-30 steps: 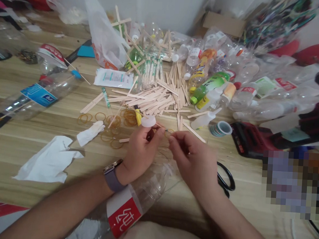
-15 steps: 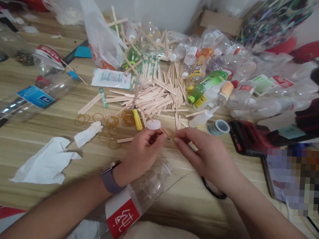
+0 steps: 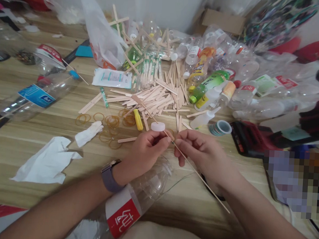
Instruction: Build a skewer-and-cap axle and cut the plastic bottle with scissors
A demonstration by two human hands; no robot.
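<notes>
My left hand is closed in a pinch on a thin wooden skewer. A white bottle cap sits at the skewer, just beyond my left fingertips. Close beside it, my right hand is pinched shut where the skewer passes its thumb; what lies between those fingertips is too small to tell. Below my left wrist lies a clear plastic bottle with a red and white label, tilted toward the table. A thin dark wire trails from near the bottle to my right hand.
Loose craft sticks are heaped ahead of my hands, with rubber bands and a yellow-handled tool nearer. Many plastic bottles crowd the back right. Tape and a red-black power tool stand right; crumpled tissue lies left.
The skewer now shows at full length past my right hand, slanting down to the right. My hands and the cap have shifted slightly right.
</notes>
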